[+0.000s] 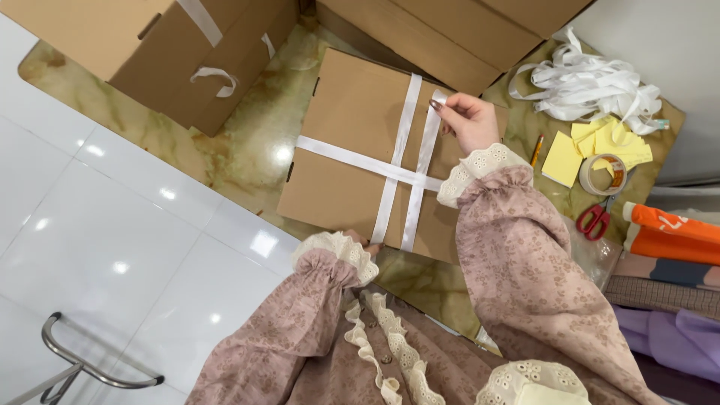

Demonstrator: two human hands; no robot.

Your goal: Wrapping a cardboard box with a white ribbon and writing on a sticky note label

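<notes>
Head view: ribbon (420, 161) lengthwise across flat box (352, 120)

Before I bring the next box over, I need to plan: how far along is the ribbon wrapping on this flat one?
Done: one white ribbon band already crosses the flat cardboard box widthwise, and two lengthwise strands lie over it. In hand: the right hand pinches the ribbon end at the far edge, while the left hand presses the strands at the near edge. Left: no knot or bow shows yet.

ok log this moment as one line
right hand: pinches ribbon end | left hand: at box near edge | ribbon crossed over box
</notes>
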